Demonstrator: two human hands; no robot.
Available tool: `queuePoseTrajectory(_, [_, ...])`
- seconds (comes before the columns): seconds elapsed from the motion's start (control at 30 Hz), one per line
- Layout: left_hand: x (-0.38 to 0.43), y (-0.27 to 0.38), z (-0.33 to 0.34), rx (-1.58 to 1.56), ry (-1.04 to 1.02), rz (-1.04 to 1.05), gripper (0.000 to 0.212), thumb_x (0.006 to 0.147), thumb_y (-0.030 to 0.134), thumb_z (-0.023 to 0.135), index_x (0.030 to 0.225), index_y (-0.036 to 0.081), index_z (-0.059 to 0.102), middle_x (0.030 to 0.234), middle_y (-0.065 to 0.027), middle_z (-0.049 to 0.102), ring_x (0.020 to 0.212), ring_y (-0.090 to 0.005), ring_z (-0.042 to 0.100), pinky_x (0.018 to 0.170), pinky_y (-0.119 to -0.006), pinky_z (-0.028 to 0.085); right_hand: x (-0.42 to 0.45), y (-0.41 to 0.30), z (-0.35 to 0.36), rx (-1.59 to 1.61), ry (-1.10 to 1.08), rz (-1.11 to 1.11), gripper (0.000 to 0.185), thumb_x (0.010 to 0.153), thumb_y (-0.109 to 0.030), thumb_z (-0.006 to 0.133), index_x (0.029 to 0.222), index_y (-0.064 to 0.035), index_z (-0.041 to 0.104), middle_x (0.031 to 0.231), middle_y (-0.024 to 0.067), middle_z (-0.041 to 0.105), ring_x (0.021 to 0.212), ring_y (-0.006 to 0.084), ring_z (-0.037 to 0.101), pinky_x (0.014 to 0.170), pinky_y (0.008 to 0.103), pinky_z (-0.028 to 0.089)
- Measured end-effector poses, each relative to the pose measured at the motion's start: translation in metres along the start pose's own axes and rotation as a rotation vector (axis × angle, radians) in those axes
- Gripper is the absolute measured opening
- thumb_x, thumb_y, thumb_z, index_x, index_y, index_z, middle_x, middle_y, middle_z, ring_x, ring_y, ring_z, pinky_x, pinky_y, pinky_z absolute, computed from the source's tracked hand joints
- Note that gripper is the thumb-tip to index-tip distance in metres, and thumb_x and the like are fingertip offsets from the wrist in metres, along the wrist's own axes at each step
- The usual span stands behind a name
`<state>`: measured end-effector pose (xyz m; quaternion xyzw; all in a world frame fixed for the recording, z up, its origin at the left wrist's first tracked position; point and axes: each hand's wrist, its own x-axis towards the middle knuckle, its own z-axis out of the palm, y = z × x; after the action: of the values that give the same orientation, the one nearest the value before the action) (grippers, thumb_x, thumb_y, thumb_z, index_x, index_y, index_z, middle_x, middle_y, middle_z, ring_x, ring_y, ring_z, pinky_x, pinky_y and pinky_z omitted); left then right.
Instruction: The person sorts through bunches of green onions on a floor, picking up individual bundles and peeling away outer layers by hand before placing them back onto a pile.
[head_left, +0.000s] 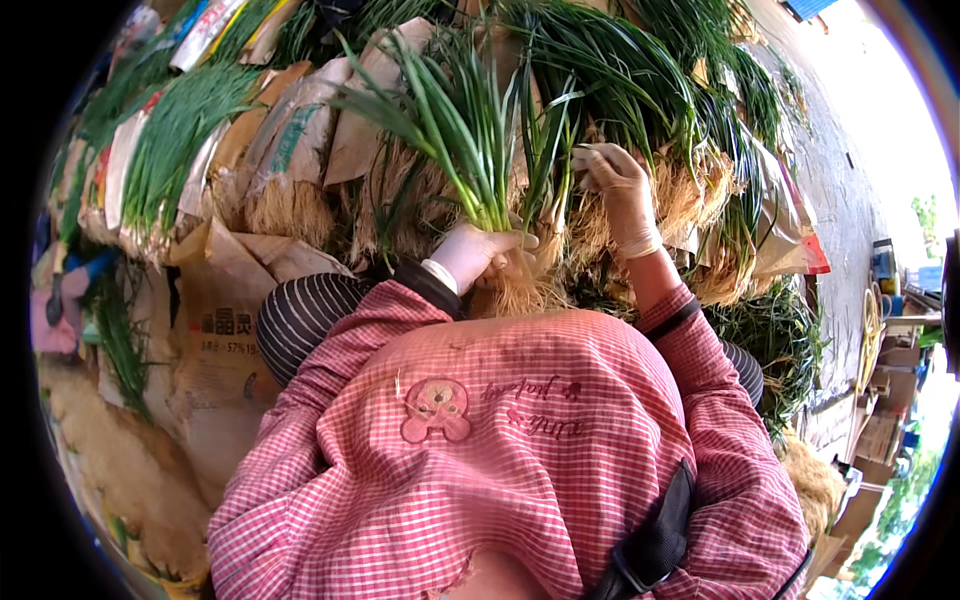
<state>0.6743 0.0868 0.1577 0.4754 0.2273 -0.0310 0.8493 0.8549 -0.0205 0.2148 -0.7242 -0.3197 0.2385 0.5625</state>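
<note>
My left hand (480, 255), in a thin whitish glove, is closed around the base of a bunch of long-leaved green plants (469, 165); their pale roots hang below the fingers. My right hand (613, 180), gloved too, is raised to the right of that bunch with bent fingers, beside a few thin green stems. Whether it grips one of them cannot be told. Between the two hands a smaller bunch with pale roots (553, 232) stands upright. Just right of and behind my right hand lies a large heap of the same plants (630, 67), roots towards me.
Rooted bunches wrapped in paper sacks (289, 157) stand in a row at the left. A brown paper sack (217, 337) lies beside my left knee. Loose green leaves (780, 345) are heaped at the right. Another person's blue sleeve (101, 266) shows at the far left.
</note>
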Motion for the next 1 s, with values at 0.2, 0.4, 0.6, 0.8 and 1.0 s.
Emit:
queuePoseTrajectory(0.2, [0.023,-0.021,-0.005,0.470,0.070,-0.050,0.020,0.080,0.022,0.062,0.087,0.004,0.065,0.079,-0.0070,0.065,0.062,-0.0139,0.057,0.055,-0.026,0.045,0.005,-0.019,0.080,-1.203,-0.327,-0.478,0.013,0.082,-0.014,0.053,0.092,-0.0090,0.059,0.079,0.0054,0.061,0.068,0.0191,0.061,0.062,0.0302,0.050])
queuePoseTrajectory(0.4, [0.012,-0.011,0.001,0.042,0.002,0.107,0.024,0.080,0.016,0.061,0.099,0.001,0.061,0.077,-0.0057,0.062,0.063,-0.0121,0.055,0.054,-0.023,0.044,0.016,-0.015,0.031,-0.314,-0.269,-0.234,0.015,0.084,-0.014,0.053,0.094,-0.0038,0.058,0.079,0.0058,0.059,0.063,0.0132,0.057,0.057,0.0266,0.048])
queuePoseTrajectory(0.6, [-0.006,0.000,-0.009,-0.715,-0.246,0.059,0.027,0.085,0.016,0.055,0.106,0.001,0.048,0.107,-0.0176,0.057,0.076,-0.0231,0.057,0.072,-0.037,0.048,-0.058,0.012,-0.116,0.077,-0.314,0.167,0.027,0.083,-0.008,0.055,0.109,-0.0030,0.052,0.092,0.0051,0.060,0.084,0.0117,0.057,0.079,0.0235,0.047])
queuePoseTrajectory(0.8, [-0.015,0.017,-0.002,-0.917,-0.553,0.139,0.047,0.082,0.023,0.060,0.119,0.002,0.043,0.076,-0.0019,0.053,0.072,-0.0140,0.051,0.069,-0.030,0.043,-0.055,0.090,-0.097,-1.848,-1.114,-0.889,0.025,0.086,-0.016,0.052,0.110,-0.0082,0.055,0.111,0.0062,0.057,0.103,0.0189,0.055,0.091,0.0252,0.043])
queuePoseTrajectory(1.0, [-0.021,0.039,0.000,-0.758,-0.554,0.299,0.036,0.077,0.004,0.058,0.112,0.007,0.048,0.100,-0.0088,0.056,0.089,-0.0219,0.055,0.082,-0.037,0.044,-0.006,0.088,-0.006,-0.945,-0.328,0.300,0.049,0.076,-0.045,0.061,0.098,-0.0014,0.061,0.089,0.0169,0.064,0.081,0.0268,0.062,0.074,0.0347,0.048])
